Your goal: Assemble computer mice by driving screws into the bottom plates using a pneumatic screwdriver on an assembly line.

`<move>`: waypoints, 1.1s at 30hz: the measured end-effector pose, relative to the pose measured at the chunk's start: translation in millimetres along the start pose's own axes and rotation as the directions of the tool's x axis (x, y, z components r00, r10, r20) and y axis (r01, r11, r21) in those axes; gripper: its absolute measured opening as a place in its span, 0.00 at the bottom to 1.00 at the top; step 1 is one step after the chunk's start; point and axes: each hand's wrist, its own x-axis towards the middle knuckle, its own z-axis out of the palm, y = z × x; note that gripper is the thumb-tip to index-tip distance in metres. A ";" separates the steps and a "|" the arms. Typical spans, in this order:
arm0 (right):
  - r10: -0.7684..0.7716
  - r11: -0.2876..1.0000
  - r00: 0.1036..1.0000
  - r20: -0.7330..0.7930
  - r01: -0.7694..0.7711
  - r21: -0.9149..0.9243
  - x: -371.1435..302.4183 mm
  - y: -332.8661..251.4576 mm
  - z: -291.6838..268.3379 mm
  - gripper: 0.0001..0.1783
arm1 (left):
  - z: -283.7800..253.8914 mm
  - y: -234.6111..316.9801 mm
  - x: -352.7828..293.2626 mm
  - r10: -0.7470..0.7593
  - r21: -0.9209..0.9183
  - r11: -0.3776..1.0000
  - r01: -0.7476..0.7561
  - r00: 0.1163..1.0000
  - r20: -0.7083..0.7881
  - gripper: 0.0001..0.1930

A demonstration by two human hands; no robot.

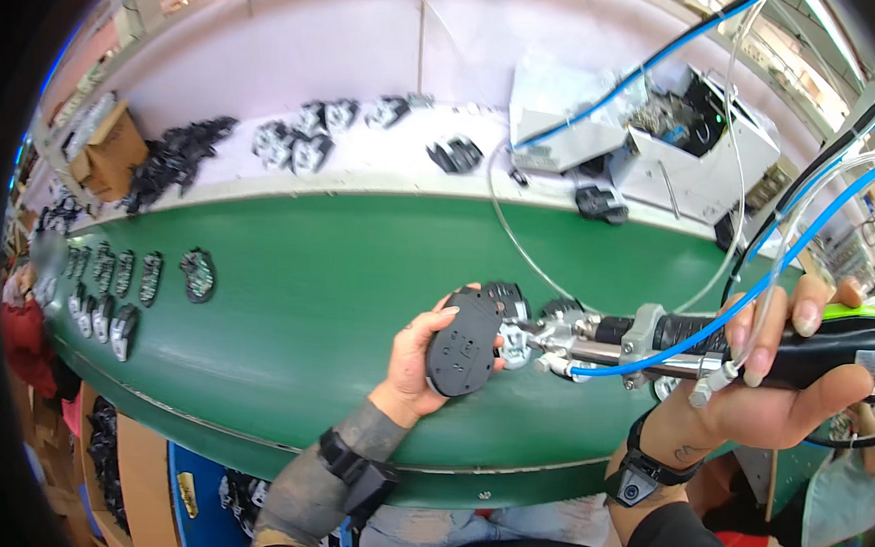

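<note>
My left hand [410,362] is closed round a black computer mouse [461,350], its flat underside with screw holes turned up toward me. In my right hand [750,413] I grip a power screwdriver [674,333] lying level, fitted with a metal nose, a blue hose [699,342] and a clear tube. Its nose points left at the mouse's right edge; whether the two touch I cannot tell. Behind and below the nose, partly covered, are a black mouse part [506,298] and a white one [516,351] on the green conveyor belt [338,267].
Rows of mouse parts [125,274] stand at the belt's left. On the white ledge [364,169] lie more mouse shells [310,150], a black heap [179,162] and a cardboard box [109,158]. A white screw-feeder machine [646,136] stands back right. Hoses cross the right side; another person [856,480] is at far right.
</note>
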 end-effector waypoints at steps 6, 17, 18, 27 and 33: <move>0.022 1.000 0.998 0.057 -0.022 0.007 -5.8 17.2 0.5 0.33 | 4.1 -2.4 -5.9 -0.062 0.051 0.997 0.060 0.998 0.030 0.32; 0.102 0.994 0.982 0.157 -0.097 -0.039 -4.4 5.0 -15.7 0.36 | 4.9 -0.9 -9.1 -0.054 0.063 0.997 0.052 0.998 0.023 0.32; 0.104 0.994 0.982 0.157 -0.099 -0.040 -4.2 4.9 -15.9 0.36 | 4.4 -0.8 -8.8 -0.040 0.065 0.997 0.039 0.999 0.018 0.31; 0.058 0.998 0.985 0.161 -0.055 -0.025 0.9 -1.5 -21.1 0.35 | 1.7 -4.6 -5.4 0.100 0.128 0.988 -0.081 0.984 -0.147 0.30; 0.022 0.993 0.987 0.159 -0.003 -0.115 5.5 -18.3 -29.4 0.34 | -1.4 -5.4 -3.3 0.125 0.141 0.986 -0.091 0.959 -0.253 0.29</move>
